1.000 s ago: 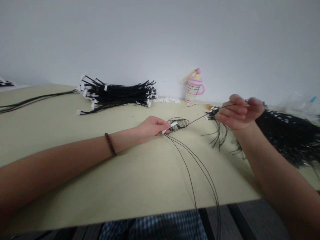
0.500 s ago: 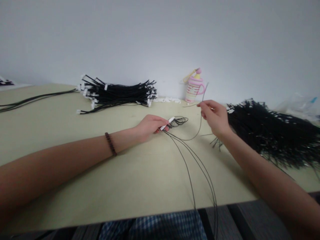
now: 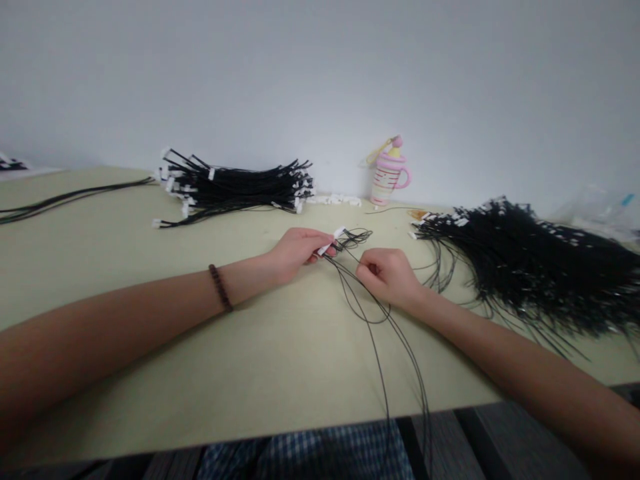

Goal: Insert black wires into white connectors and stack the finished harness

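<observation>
My left hand (image 3: pixel 304 254) pinches a white connector (image 3: pixel 331 241) between thumb and fingers above the middle of the table. Several thin black wires (image 3: pixel 376 353) run out of it, trailing down over the front edge. Beyond the connector lies a small tangle of wire loops (image 3: pixel 359 236). My right hand (image 3: pixel 386 275) is closed just to the right of the connector, with one thin black wire running into its fingers. That wire bends in a loop below the hand; where it ends inside the fingers is hidden.
A stack of black cables (image 3: pixel 240 187) with white connectors lies at the back left. Small white pieces (image 3: pixel 336 199) and a pink-and-white cup (image 3: pixel 386 179) are by the wall. A large heap of black wires (image 3: pixel 540 267) lies on the right, a clear plastic bag (image 3: pixel 603 213) behind it.
My right hand has come down and left toward the connector, drawing the wire's end with it; the wire now curls in a loop. My left hand stays almost still on the connector.
</observation>
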`<action>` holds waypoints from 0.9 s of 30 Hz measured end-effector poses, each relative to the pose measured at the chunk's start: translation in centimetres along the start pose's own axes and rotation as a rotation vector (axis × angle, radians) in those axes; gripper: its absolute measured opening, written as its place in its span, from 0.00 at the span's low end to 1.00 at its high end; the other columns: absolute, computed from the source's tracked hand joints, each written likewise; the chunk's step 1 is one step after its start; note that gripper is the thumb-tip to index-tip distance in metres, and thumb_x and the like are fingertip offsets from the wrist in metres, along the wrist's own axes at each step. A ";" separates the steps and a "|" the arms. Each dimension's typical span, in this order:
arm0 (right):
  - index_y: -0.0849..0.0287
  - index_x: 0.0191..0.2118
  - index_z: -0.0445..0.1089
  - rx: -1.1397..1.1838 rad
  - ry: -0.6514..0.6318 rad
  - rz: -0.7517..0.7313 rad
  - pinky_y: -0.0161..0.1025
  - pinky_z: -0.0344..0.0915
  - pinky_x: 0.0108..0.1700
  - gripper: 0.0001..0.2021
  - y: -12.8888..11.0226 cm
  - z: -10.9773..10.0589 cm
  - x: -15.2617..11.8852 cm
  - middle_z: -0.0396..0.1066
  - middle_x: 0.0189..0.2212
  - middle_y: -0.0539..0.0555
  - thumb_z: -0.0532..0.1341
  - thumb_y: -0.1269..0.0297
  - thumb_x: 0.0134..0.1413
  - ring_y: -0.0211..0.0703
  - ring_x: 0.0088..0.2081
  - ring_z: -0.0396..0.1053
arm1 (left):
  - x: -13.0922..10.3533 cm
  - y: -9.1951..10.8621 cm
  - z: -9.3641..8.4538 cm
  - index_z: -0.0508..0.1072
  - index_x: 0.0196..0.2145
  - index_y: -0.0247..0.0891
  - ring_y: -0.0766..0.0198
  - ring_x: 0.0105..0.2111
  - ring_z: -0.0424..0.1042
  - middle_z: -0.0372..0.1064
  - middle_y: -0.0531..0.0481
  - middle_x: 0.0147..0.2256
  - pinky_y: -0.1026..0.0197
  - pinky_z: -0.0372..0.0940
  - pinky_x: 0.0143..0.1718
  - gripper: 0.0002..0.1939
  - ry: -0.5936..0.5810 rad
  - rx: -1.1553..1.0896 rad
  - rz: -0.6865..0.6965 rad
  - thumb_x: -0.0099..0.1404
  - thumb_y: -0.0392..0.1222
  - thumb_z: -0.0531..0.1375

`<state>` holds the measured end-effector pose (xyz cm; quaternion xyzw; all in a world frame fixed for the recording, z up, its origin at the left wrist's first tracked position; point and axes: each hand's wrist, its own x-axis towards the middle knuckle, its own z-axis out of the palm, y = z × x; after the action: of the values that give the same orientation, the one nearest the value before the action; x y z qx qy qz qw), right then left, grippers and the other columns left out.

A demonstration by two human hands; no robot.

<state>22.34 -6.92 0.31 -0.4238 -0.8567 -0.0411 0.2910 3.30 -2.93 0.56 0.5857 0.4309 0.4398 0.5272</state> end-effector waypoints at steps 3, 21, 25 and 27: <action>0.61 0.18 0.58 -0.001 -0.001 -0.003 0.32 0.47 0.26 0.11 -0.1 0.0 0.0 0.58 0.17 0.48 0.52 0.68 0.48 0.32 0.21 0.54 | 0.0 0.0 0.0 0.73 0.26 0.32 0.72 0.21 0.57 0.70 0.47 0.26 0.66 0.50 0.22 0.13 -0.001 -0.003 0.004 0.50 0.46 0.61; 0.61 0.20 0.60 0.049 -0.036 -0.030 0.32 0.50 0.28 0.10 -0.2 0.1 0.0 0.60 0.19 0.49 0.50 0.69 0.50 0.33 0.23 0.57 | 0.1 0.0 0.0 0.73 0.26 0.32 0.72 0.21 0.57 0.70 0.46 0.26 0.66 0.50 0.22 0.13 0.007 0.008 0.000 0.49 0.47 0.61; 0.61 0.21 0.60 0.050 -0.041 -0.029 0.32 0.51 0.28 0.11 -0.2 0.1 0.0 0.61 0.19 0.50 0.50 0.68 0.51 0.34 0.24 0.57 | 0.1 0.0 0.0 0.73 0.26 0.32 0.72 0.20 0.57 0.70 0.47 0.26 0.66 0.50 0.22 0.12 -0.006 -0.004 0.004 0.50 0.46 0.61; 0.61 0.21 0.60 0.051 -0.045 -0.024 0.32 0.51 0.28 0.11 -0.1 0.1 0.0 0.61 0.19 0.50 0.50 0.68 0.52 0.34 0.24 0.57 | 0.2 -0.1 0.0 0.73 0.26 0.32 0.72 0.20 0.57 0.70 0.47 0.26 0.66 0.49 0.21 0.13 -0.008 -0.004 0.003 0.50 0.46 0.61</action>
<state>22.20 -6.98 0.19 -0.4066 -0.8690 -0.0134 0.2817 3.31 -2.75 0.50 0.5873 0.4269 0.4390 0.5293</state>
